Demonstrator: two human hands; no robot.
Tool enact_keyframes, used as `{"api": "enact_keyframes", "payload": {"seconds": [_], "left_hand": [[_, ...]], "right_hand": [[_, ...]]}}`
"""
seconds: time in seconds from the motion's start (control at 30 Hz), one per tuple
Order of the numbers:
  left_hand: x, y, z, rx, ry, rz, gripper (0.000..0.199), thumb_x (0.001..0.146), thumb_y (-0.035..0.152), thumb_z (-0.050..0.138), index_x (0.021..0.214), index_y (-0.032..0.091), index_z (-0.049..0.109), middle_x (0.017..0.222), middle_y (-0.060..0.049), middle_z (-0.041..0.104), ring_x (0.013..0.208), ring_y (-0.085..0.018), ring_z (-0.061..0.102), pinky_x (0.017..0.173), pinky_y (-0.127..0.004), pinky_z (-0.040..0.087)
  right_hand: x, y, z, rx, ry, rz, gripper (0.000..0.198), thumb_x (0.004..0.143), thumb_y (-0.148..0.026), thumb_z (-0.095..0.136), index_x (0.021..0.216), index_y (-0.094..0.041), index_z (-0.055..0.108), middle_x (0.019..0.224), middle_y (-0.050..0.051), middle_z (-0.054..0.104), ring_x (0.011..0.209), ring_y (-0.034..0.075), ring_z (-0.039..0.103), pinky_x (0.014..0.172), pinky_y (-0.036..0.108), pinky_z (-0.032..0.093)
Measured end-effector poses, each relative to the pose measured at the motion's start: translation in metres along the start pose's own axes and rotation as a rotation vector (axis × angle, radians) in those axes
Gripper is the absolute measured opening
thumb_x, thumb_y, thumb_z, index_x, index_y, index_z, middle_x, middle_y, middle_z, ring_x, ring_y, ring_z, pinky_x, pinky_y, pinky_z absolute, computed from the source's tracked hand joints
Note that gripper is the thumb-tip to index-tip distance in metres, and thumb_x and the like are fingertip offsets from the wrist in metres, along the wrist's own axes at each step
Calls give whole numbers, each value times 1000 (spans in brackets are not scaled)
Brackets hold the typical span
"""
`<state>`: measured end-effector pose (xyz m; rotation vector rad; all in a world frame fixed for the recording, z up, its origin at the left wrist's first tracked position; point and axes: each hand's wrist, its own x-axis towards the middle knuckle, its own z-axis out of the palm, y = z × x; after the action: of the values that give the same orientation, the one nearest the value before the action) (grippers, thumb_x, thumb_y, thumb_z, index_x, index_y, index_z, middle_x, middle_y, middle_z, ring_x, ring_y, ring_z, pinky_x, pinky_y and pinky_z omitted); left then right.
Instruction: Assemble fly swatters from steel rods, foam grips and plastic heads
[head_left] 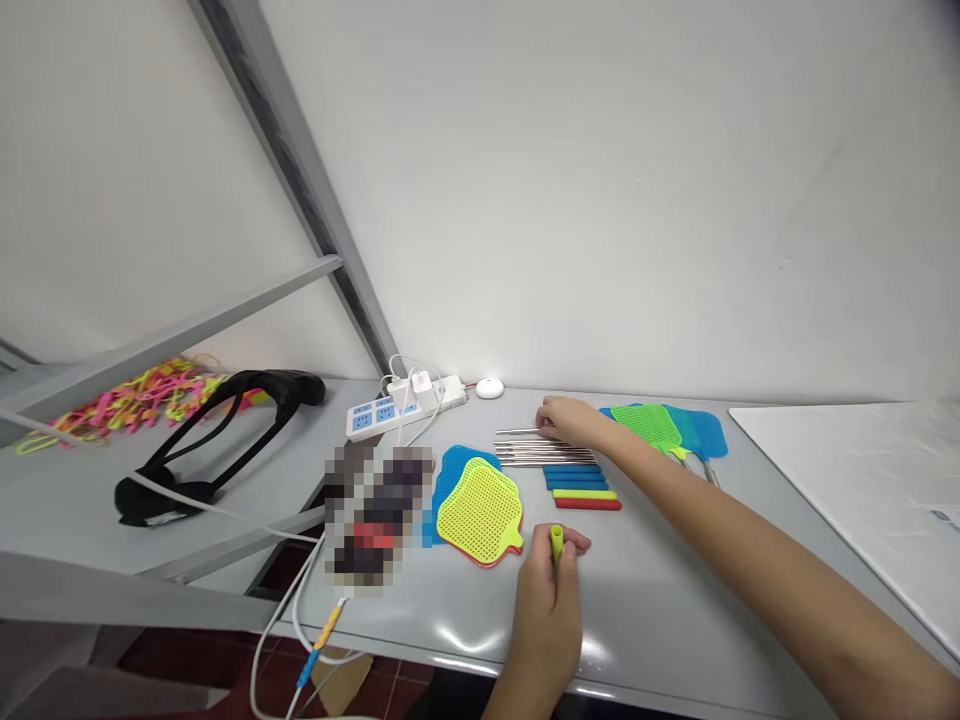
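My left hand (546,605) is closed around a yellow-green plastic tube (557,541), whose hollow end points up. Reaching across to the back, my right hand (574,420) pinches the end of a thin metal rod (517,432). Several more metal rods (536,456) lie side by side just in front of it. Below them sit handle tubes in a row: blue ones (574,478), a yellow one (585,494) and a red one (589,504). Left of these is a stack of fly swatter heads, with a yellow one (478,510) on top and blue and red ones beneath.
Fly swatters with green (646,426) and blue (703,432) heads lie behind my right arm. A power strip (405,405) and a white round device (490,388) stand near the wall. Cables, a black headset-like frame (225,440) and a white board (855,480) flank the workspace.
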<state>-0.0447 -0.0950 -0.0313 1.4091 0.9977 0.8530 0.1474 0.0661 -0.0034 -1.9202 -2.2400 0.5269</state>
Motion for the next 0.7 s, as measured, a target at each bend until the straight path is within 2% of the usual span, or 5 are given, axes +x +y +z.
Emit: {"api": "enact_keyframes", "payload": {"seconds": [0.27,0.43,0.47,0.57,0.7], "left_hand": [[-2,4,0,-4,-54,-11,23,100,37,37,95,21,53,97,-4,63,96,-19,58,87,-32,41],[-3,-2,4,25,-40,21,21,100,35,38,94,21,53,96,-4,64,94,-19,58,84,-32,41],[-3,-3,4,32,-36,33,20,100,34,39,94,21,53,95,-4,64,93,-19,58,84,-32,41],[-3,-2,3,21,-47,75,19,100,34,39,94,21,52,94,-4,63,92,-19,58,84,-31,41],[-3,-3,0,1,-62,120,20,100,35,39,94,20,51,90,-3,60,84,-18,55,77,-29,40]], "right_hand": [[-28,-15,-22,263,294,55,19,90,-24,56,106,-15,58,93,6,63,80,18,60,73,36,51],[-94,-68,-40,642,557,-14,17,88,-13,26,91,-25,38,62,-8,25,50,12,30,50,24,37],[-107,-80,-39,964,596,-65,13,86,-14,31,87,-26,36,60,-9,18,48,12,21,46,23,31],[-133,-107,-29,1549,517,-136,10,85,-17,44,82,-26,40,54,-11,15,46,10,11,42,22,19],[-138,-115,-5,1724,438,-132,9,85,-17,52,81,-24,48,50,-11,21,45,8,14,43,22,15]]}}
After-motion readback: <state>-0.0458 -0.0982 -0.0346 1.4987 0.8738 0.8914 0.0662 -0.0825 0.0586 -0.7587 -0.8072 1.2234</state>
